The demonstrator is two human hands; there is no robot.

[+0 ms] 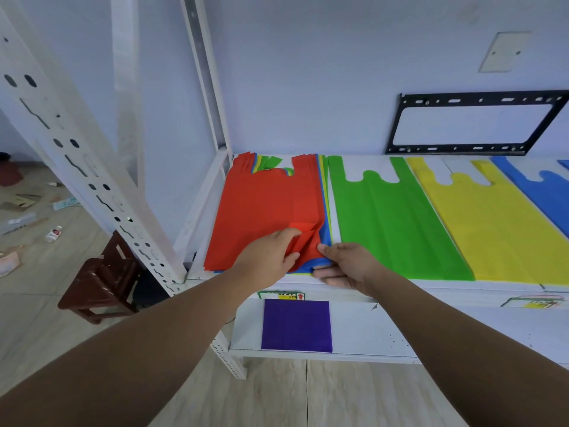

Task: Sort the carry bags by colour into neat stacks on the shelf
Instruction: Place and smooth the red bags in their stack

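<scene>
At the left end of the white shelf (385, 286) lies a mixed stack (324, 223) of carry bags, a red carry bag (261, 211) on top. The left hand (271, 257) pinches the red carry bag's near right corner, folded upward. The right hand (348, 269) grips the stack's near right corner, thumb on top and fingers apparently curled under the front edge. To the right lie a green bag (394, 223), a yellow bag (498, 229) and a blue bag (548, 192), side by side.
</scene>
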